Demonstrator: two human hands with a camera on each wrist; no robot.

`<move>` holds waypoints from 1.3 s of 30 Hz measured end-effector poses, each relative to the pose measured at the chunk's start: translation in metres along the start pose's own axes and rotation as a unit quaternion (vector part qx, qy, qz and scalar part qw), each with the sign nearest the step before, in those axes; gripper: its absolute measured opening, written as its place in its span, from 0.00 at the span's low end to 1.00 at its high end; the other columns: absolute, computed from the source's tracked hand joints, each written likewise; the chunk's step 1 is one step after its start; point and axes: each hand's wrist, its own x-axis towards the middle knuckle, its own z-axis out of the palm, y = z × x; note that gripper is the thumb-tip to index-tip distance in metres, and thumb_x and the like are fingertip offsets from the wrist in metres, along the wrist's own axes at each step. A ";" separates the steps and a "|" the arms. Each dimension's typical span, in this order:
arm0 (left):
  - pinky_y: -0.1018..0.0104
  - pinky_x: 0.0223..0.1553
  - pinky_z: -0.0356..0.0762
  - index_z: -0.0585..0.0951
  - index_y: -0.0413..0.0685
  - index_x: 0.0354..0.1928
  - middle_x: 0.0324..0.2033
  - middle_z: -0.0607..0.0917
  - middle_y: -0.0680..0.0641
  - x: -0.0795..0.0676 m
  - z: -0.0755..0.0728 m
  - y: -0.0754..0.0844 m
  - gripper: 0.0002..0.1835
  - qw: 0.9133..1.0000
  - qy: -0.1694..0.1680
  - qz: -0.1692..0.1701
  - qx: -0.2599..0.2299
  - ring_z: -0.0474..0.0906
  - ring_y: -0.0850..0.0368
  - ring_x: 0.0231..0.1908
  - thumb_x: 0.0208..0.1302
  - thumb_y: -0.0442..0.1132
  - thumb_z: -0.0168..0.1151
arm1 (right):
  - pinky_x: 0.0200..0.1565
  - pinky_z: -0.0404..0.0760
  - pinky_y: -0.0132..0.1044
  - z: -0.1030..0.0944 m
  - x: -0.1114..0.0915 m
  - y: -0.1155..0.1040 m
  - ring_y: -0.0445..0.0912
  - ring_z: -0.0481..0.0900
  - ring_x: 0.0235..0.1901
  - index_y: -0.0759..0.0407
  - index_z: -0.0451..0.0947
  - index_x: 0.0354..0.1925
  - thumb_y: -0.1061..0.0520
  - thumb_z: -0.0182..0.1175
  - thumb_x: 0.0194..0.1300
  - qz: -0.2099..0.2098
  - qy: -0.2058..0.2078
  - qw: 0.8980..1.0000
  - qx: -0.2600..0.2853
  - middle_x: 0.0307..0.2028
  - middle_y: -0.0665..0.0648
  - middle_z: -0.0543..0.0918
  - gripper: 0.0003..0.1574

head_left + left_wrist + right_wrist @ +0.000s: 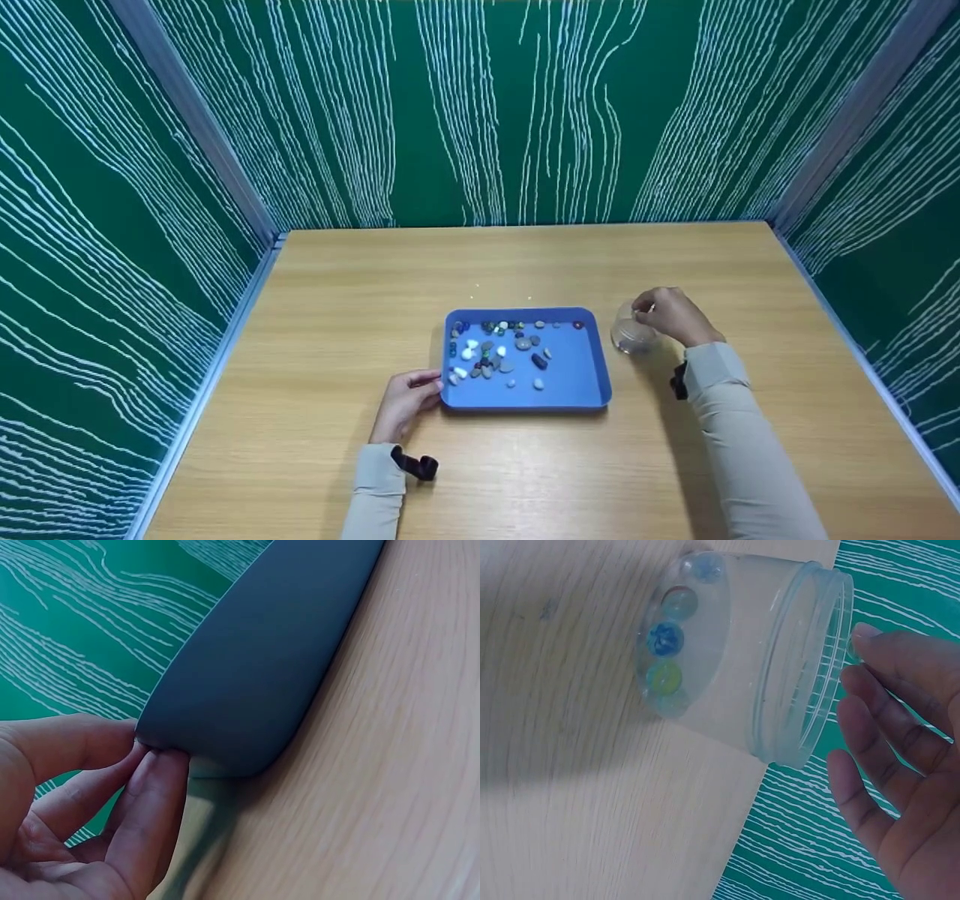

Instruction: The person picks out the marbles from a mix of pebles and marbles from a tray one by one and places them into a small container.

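A blue tray (574,375) lies on the table with pebbles and glass marbles spread over it. At its near left corner my left hand (406,401) pinches the tray's wall (247,667) between thumb and fingers. To the right of the tray stands a clear plastic jar (631,334), its mouth uncovered. Several marbles (664,640), blue, yellow-green and clear, rest at the jar's bottom. My right hand (679,315) is at the jar's mouth, thumb and index finger pinching a small greenish glass marble (853,652), mostly hidden by the fingertips.
White stones (468,352), grey pebbles (523,344) and a dark oblong stone (539,361) lie inside the tray, with more marbles along its far wall. Tiny white specks dot the wooden table (300,337) behind it. Green panels (435,150) with white lines enclose the table's back and sides.
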 end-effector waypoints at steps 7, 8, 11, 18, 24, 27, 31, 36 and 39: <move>0.64 0.48 0.83 0.78 0.30 0.53 0.47 0.83 0.39 0.001 0.000 0.000 0.18 1.000 0.009 -0.018 0.002 0.82 0.58 0.40 0.60 0.28 0.63 | 0.42 0.82 0.48 0.001 0.001 0.001 0.55 0.80 0.40 0.71 0.81 0.46 0.67 0.56 0.64 0.005 -0.007 1.000 0.000 0.42 0.69 0.83 0.13; 0.64 0.48 0.83 0.78 0.30 0.53 0.47 0.83 0.39 0.002 0.000 0.000 0.18 1.000 0.009 -0.019 0.003 0.82 0.58 0.41 0.60 0.28 0.63 | 0.43 0.82 0.49 0.001 0.002 0.001 0.56 0.80 0.41 0.71 0.81 0.46 0.67 0.56 0.64 0.006 -0.008 1.000 0.000 0.42 0.69 0.83 0.13; 0.63 0.49 0.83 0.78 0.30 0.53 0.47 0.83 0.39 0.002 0.000 0.000 0.18 1.000 0.006 -0.017 0.001 0.82 0.58 0.41 0.60 0.28 0.63 | 0.44 0.82 0.51 0.002 0.002 0.001 0.56 0.80 0.42 0.71 0.81 0.46 0.68 0.56 0.64 0.006 -0.006 1.000 -0.002 0.42 0.69 0.83 0.13; 0.65 0.46 0.84 0.77 0.26 0.53 0.43 0.85 0.41 0.003 0.000 -0.004 0.19 1.000 -0.003 0.004 -0.022 0.82 0.59 0.39 0.60 0.26 0.62 | 0.40 0.82 0.48 0.003 0.000 0.002 0.54 0.80 0.38 0.70 0.82 0.43 0.66 0.58 0.64 -0.008 0.004 1.000 -0.007 0.40 0.67 0.84 0.11; 0.65 0.46 0.84 0.77 0.24 0.53 0.43 0.86 0.38 0.003 0.000 -0.006 0.19 0.999 -0.006 0.013 -0.036 0.82 0.58 0.40 0.59 0.25 0.61 | 0.39 0.82 0.47 0.003 0.001 0.003 0.54 0.80 0.38 0.70 0.82 0.43 0.65 0.58 0.63 -0.019 0.009 1.000 -0.008 0.39 0.67 0.84 0.11; 0.64 0.46 0.84 0.76 0.24 0.53 0.44 0.85 0.38 0.003 0.000 -0.006 0.19 0.999 -0.008 0.011 -0.039 0.83 0.57 0.40 0.59 0.25 0.61 | 0.39 0.82 0.47 0.004 0.002 0.002 0.54 0.80 0.38 0.70 0.82 0.43 0.65 0.58 0.64 -0.016 0.009 1.000 -0.006 0.40 0.67 0.84 0.12; 0.64 0.47 0.84 0.76 0.24 0.53 0.44 0.85 0.37 0.003 0.000 -0.006 0.19 0.999 -0.010 0.007 -0.044 0.83 0.56 0.41 0.60 0.24 0.60 | 0.40 0.82 0.46 0.003 0.003 -0.002 0.54 0.80 0.39 0.69 0.82 0.45 0.64 0.57 0.65 -0.007 0.004 1.000 0.000 0.41 0.67 0.84 0.13; 0.63 0.48 0.83 0.76 0.24 0.53 0.46 0.84 0.36 0.003 -0.001 -0.005 0.19 0.999 -0.014 0.009 -0.042 0.83 0.56 0.42 0.60 0.25 0.60 | 0.40 0.82 0.44 0.003 0.003 -0.006 0.53 0.79 0.38 0.68 0.82 0.46 0.63 0.57 0.65 0.002 0.001 1.000 0.001 0.41 0.65 0.84 0.13; 0.62 0.49 0.83 0.76 0.25 0.53 0.46 0.84 0.36 0.003 -0.001 -0.006 0.19 0.999 -0.014 0.009 -0.041 0.83 0.56 0.42 0.60 0.25 0.61 | 0.38 0.82 0.43 0.004 0.004 -0.009 0.52 0.79 0.38 0.67 0.82 0.45 0.63 0.57 0.66 0.001 0.001 1.000 0.003 0.40 0.65 0.84 0.13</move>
